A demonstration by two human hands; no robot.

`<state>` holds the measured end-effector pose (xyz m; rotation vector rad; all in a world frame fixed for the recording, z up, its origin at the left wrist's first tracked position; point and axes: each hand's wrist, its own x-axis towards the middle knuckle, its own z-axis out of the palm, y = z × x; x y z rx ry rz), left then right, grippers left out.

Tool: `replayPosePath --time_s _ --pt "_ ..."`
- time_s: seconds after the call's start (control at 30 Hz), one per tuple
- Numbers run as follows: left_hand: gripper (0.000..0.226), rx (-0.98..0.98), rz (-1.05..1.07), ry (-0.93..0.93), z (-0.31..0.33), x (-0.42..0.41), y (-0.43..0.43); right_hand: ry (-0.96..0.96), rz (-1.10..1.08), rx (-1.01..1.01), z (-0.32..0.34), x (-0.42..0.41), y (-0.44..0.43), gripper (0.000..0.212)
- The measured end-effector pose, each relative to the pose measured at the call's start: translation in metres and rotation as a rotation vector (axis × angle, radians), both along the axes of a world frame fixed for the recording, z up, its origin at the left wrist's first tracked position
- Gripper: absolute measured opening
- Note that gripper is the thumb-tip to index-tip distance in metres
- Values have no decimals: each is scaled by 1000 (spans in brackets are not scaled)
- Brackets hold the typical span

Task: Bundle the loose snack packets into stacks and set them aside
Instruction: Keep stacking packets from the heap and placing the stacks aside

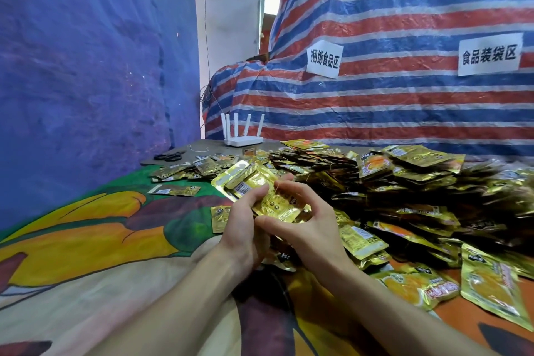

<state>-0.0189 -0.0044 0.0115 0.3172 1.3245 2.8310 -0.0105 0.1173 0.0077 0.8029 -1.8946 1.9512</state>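
Both hands hold one stack of gold snack packets point(260, 186), raised above the printed cloth point(86, 225), straight in front of the white router point(243, 140) and much nearer the camera. The left hand point(245, 228) grips the stack from its left side, its fingers curled over the top packet beside a barcode. The right hand point(300, 220) cups the near end, with its thumb and fingers bent round the edge. The packets in the stack are fanned rather than squared, and their far ends point up towards the router. A fine thread may cross the stack at the right forefinger, though the view is too soft to be sure.

To the right of the router and in front of it, a large heap of loose packets point(419, 191) covers the cloth and reaches the right edge of the view. Bigger orange-printed packets point(491, 286) lie at the heap's near side. In front of the router and slightly left, a few packets point(179, 170) lie scattered, with a single one point(173, 190) nearer the camera.

The router stands on a grey board point(208, 147). Left of it on that board lie black scissors point(169, 156), and a bit of string point(199, 149) lies between the two. Behind the router hangs a red, white and blue striped tarp point(404, 37) bearing two paper signs point(323, 62). A blue sheet point(86, 66) hangs to the router's left.
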Motion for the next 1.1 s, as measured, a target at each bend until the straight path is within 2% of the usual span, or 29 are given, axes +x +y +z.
replayPosePath --time_s 0.17,0.3,0.4,0.47,0.57,0.7,0.77,0.93,1.03,1.1 --pt "41 2 -28 -31 2 2 2 -64 -20 -12 1 -13 5 34" --pt "44 30 -69 -29 -1 2 0 -174 -24 55 0 -17 9 43" --pt "37 -65 -49 -48 -3 1 -2 -221 41 26 3 -17 12 41" --pt "36 -158 43 -30 -2 1 -1 -177 -19 43 7 -18 16 42" --pt "36 -168 173 22 0 3 0 -119 -115 58 13 -21 24 46" --pt "41 -205 308 -102 -2 2 2 -13 -289 194 13 -28 35 51" --pt "37 -143 307 -148 -3 1 3 44 -351 239 11 -30 38 49" --pt "17 -68 328 -241 -1 -10 16 95 -485 291 3 -42 41 24" --pt "30 -83 320 -339 10 -22 34 69 -618 394 -2 -50 46 22" --pt "34 -230 332 -405 18 -28 45 32 -696 499 -6 -52 51 28"
